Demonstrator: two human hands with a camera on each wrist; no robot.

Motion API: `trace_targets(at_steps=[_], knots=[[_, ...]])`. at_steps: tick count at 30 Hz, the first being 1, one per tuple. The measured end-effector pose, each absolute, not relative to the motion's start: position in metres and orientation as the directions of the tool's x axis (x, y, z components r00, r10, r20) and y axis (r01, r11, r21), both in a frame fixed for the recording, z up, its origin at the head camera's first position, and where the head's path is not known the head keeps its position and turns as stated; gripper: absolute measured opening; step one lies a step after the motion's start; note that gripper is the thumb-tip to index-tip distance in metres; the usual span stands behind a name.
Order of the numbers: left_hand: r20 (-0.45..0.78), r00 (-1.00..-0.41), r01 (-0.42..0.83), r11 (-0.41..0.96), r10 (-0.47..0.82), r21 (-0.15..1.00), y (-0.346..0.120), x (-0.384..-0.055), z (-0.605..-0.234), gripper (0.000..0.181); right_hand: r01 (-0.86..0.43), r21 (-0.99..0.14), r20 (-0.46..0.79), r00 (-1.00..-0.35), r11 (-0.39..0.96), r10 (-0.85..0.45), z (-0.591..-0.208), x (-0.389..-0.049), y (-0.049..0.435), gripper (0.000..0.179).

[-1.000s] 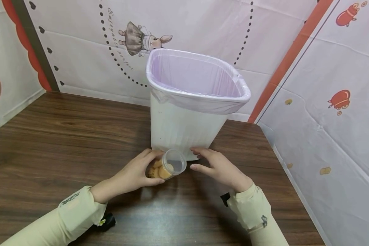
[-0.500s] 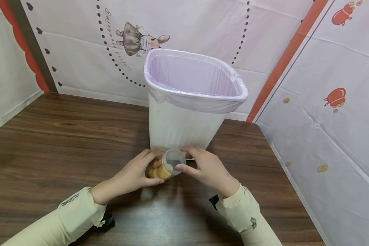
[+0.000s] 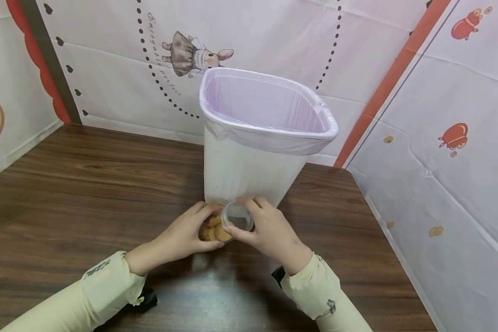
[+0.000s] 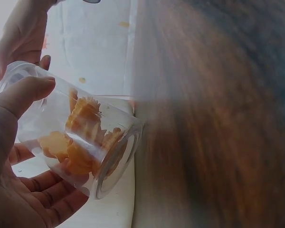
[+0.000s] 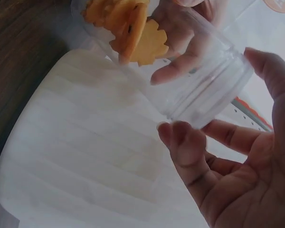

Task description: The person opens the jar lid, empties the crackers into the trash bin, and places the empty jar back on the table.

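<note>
A clear plastic jar (image 3: 237, 216) leans at a tilt above the table, its top end toward the right. Scalloped orange-yellow biscuits (image 4: 85, 142) lie in its lower part. My left hand (image 3: 184, 235) grips the jar's body, thumb on the near side and fingers around the far side. At the jar's top end, my right hand (image 3: 269, 228) holds the rim between thumb and fingers, as the right wrist view shows. Whether a clear lid covers that end, I cannot tell.
Just behind the hands stands a white bin (image 3: 249, 170) with a pale purple liner (image 3: 269, 99) folded over its rim. The dark wood table (image 3: 108, 184) is bordered by printed cloth walls (image 3: 419, 106) at the back and sides.
My right hand has moved left to the jar and now holds its top end. The left hand has kept its grip on the jar in nearly the same spot.
</note>
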State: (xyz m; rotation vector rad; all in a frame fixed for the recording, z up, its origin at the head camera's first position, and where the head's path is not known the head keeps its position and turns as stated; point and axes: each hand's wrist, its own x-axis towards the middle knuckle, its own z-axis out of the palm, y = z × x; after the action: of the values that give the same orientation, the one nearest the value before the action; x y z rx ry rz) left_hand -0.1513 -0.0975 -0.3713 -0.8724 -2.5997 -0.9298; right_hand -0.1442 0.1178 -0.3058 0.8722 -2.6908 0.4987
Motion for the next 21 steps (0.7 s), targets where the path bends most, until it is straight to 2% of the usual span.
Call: trace_targets(at_steps=[9, 21], knots=[[0.402, -0.786, 0.618, 0.609, 0.47, 0.498, -0.099, -0.153, -0.372, 0.066, -0.692, -0.232, 0.3, -0.719, 0.683, -0.626, -0.301, -0.149, 0.126, 0.061], [0.402, -0.784, 0.62, 0.602, 0.472, 0.502, -0.1, -0.154, -0.372, 0.067, -0.796, -0.14, 0.345, -0.597, 0.589, -0.725, -0.3, -0.155, 0.132, 0.062]])
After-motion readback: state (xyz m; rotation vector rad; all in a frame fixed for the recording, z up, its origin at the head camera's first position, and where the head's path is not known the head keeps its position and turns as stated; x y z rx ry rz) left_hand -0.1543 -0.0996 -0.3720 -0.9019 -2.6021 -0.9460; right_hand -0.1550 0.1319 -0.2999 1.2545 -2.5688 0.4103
